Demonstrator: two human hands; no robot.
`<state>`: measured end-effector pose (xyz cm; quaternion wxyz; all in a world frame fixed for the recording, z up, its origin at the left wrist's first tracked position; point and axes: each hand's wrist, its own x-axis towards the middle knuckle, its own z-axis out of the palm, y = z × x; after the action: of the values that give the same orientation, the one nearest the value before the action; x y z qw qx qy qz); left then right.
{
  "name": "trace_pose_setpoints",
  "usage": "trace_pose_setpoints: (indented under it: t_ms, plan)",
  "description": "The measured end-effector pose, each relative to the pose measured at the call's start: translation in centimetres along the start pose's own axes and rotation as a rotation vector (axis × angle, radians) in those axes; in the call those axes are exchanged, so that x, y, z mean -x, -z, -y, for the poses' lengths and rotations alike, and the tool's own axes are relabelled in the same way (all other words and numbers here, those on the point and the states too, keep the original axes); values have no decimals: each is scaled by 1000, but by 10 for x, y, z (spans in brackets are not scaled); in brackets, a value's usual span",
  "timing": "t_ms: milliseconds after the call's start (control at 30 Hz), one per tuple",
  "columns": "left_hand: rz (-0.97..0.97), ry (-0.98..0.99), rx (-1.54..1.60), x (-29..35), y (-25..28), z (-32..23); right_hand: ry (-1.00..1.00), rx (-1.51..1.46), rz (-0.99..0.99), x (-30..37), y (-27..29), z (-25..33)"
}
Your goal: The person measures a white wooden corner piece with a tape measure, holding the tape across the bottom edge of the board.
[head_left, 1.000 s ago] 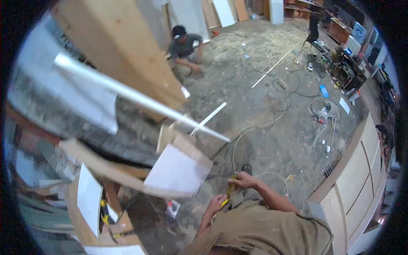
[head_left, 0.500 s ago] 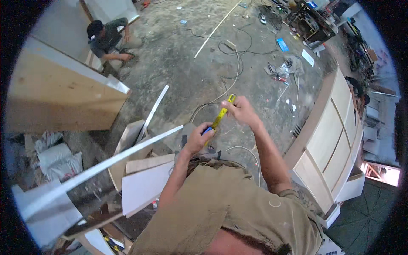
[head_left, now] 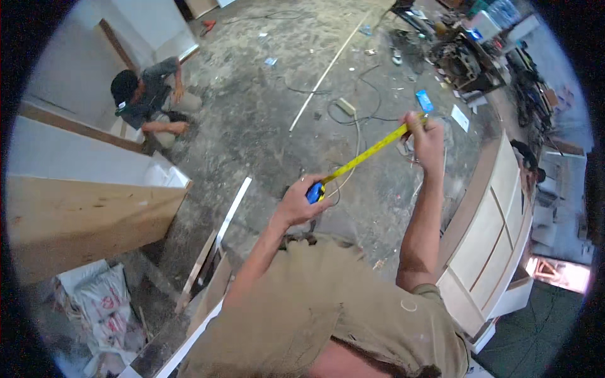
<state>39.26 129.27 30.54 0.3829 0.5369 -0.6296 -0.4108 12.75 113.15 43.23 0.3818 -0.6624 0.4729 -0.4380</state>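
A tape measure [head_left: 314,193] with a blue and yellow case sits in my left hand [head_left: 299,203], its fingers wrapped round it. From the case a yellow blade [head_left: 368,157] runs out straight, up and to the right. Near the blade's far end, my right hand [head_left: 425,140] pinches it between thumb and fingers. Both hands are held in front of my body, above the concrete floor. The exact tip of the blade is partly hidden by my right fingers.
A co-worker [head_left: 148,101] crouches at the upper left beside pale panels. A large wooden panel [head_left: 88,220] stands at the left, above white sacks [head_left: 97,309]. At the right stands a framed wooden cabinet piece [head_left: 482,233]. Cables and a power strip [head_left: 346,106] lie ahead.
My right hand has moved up and to the right, drawing more blade out of the case. My view has shifted, and the long white strip at the lower left no longer crosses it.
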Motion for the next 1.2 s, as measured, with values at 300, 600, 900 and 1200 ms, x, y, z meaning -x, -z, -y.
trace_pose_setpoints:
  t_ms: [300, 600, 900, 1200]
  plan:
    - [-115, 170, 85, -123, 100, 35, -141, -231, 253, -156, -155, -22]
    - [-385, 95, 1, -326, 198, 88, -472, -382, 683, -278, -295, -108]
    - [-477, 29, -124, -494, 282, 122, -1018, -1122, 749, -456, -358, -107]
    - [-519, 238, 51, -600, 367, 219, -978, -1021, 735, -569, -454, -157]
